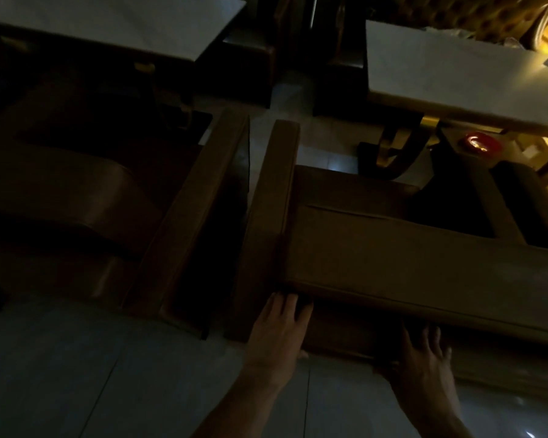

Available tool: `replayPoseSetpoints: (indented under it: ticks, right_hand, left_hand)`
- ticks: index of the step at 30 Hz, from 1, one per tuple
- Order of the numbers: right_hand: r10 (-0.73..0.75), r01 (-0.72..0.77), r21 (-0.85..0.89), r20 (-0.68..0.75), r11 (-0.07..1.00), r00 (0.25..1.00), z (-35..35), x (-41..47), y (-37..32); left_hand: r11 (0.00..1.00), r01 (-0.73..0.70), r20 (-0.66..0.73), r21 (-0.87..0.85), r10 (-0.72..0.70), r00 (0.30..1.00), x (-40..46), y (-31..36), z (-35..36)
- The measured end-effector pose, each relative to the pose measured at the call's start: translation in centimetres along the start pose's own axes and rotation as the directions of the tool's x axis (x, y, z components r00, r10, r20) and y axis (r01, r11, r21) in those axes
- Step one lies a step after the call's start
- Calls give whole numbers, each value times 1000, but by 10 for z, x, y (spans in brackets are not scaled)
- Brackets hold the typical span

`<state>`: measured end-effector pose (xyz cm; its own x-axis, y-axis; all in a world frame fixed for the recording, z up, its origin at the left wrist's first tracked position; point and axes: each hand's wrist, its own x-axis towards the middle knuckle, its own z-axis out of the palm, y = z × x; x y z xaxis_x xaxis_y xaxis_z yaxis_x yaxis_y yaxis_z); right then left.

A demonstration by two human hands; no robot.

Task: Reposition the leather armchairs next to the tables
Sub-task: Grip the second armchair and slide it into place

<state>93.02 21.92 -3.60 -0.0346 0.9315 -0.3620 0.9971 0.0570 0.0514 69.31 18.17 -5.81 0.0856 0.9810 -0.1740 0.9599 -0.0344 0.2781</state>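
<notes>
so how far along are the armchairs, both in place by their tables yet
The left armchair already sits at the left table, untouched. In hand: left hand and right hand are both on the back of the right armchair. Left to do: it sits angled to the right table, so it probably needs squaring.

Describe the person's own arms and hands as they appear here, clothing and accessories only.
Both forearms are bare, with no sleeves in view. The left hand and right hand wear no gloves; no rings, watch or bracelet can be made out in the dim light.
</notes>
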Motion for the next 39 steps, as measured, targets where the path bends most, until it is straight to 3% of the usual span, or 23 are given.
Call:
replayPoseSetpoints:
  ticks: [5,23,32,39]
  right_hand:
    - [46,-46,-7,42,999,998,-2,-2,-10]
    - [66,-69,49,60,996,996,5,-23,-57]
    - [34,-35,43,9,998,999,12,-30,-66]
    - [-97,106,98,-93,990,991,19,-40,-39]
  left_hand:
    - [997,-61,-64,35,64,996,6,-10,8]
    - [997,-55,-17,48,55,998,-9,-56,-11]
    - [971,18,-7,-237,-20,1000,-23,-77,-2]
    - [963,79,-65,-256,-99,993,-21,-63,2]
